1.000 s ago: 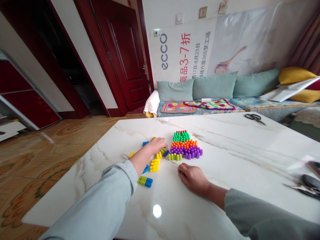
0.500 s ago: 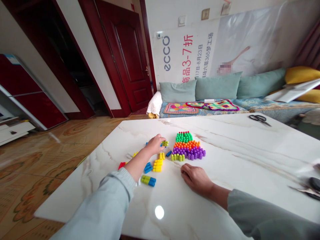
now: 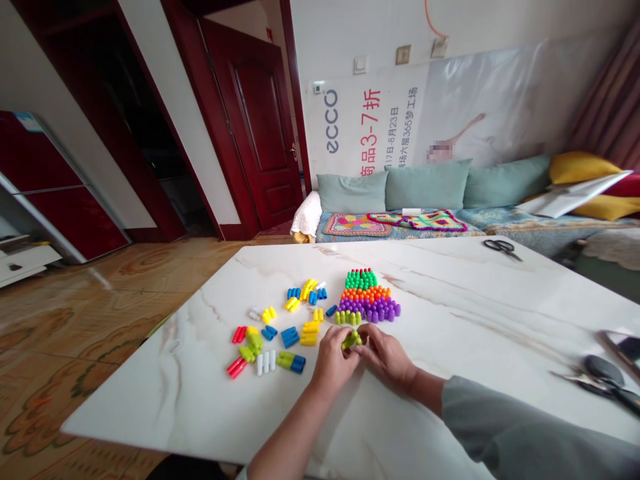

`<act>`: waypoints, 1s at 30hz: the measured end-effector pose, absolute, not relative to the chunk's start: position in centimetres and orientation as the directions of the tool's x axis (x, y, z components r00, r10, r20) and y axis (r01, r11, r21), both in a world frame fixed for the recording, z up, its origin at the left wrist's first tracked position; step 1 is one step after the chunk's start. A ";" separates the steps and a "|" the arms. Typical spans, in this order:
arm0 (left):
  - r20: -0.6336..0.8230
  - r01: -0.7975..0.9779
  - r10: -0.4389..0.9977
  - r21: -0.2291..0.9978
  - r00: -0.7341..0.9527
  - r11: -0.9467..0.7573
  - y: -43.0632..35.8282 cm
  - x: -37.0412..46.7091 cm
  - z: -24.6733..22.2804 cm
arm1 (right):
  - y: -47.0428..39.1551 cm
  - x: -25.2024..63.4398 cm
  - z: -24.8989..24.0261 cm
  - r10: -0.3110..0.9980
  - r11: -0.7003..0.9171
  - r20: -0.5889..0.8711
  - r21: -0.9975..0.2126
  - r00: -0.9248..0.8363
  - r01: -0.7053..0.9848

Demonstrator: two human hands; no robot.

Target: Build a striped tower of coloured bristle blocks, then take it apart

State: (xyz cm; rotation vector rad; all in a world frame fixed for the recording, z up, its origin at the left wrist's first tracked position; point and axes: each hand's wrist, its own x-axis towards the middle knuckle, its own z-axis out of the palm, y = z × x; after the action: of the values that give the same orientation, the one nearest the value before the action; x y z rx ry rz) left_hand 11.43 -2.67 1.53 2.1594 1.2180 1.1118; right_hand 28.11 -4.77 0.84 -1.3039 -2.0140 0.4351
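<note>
My left hand (image 3: 331,363) is closed around some small yellow-green plastic pegs (image 3: 351,339), just in front of the colour-sorted block. From the other side my right hand (image 3: 386,355) has its fingertips pinched at the same pegs. How many there are is partly hidden by the fingers. Just beyond stand upright pegs in rows: yellow-green pegs (image 3: 347,318), purple pegs (image 3: 383,311), orange pegs (image 3: 367,294), green pegs (image 3: 361,279) and red ones at the back. To the left lie loose pieces: yellow pegs (image 3: 309,333), blue pegs (image 3: 289,337), white pegs (image 3: 266,363) and red pegs (image 3: 237,367).
All this is on a white marble-patterned table (image 3: 200,400). Black-handled scissors (image 3: 503,248) lie at the far right; another pair of scissors (image 3: 595,381) and a phone (image 3: 625,350) lie at the near right. A sofa with cushions (image 3: 425,187) stands behind.
My left hand has come back from the far loose pieces toward my right hand, bringing yellow-green pegs. Both hands now meet at them. The view has shifted slightly.
</note>
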 end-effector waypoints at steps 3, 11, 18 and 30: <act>0.445 0.515 0.841 0.666 0.307 -0.540 -3.1 11.9 1.0 | -4.8 28.2 1.0 0.889 0.438 0.393 -0.577 -0.236 0.689; 0.476 0.368 0.859 0.777 0.188 -0.511 -2.7 11.6 -0.5 | -4.7 29.2 3.9 0.861 0.443 0.459 -0.468 -0.219 0.765; 0.317 0.270 0.945 0.905 0.084 -0.328 -2.2 11.2 -0.1 | -3.6 30.9 3.8 0.945 0.098 0.304 -0.609 0.118 0.787; 0.311 0.258 0.943 0.907 0.117 -0.331 -2.1 11.2 -0.4 | -3.1 30.5 1.4 0.949 0.077 0.260 -0.736 0.177 0.672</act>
State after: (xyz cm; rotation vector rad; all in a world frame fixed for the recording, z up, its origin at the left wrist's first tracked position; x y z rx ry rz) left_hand 11.22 -2.07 -0.36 1.6999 1.1802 1.2477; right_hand 30.52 -3.13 1.44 -1.6639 -1.5643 0.4420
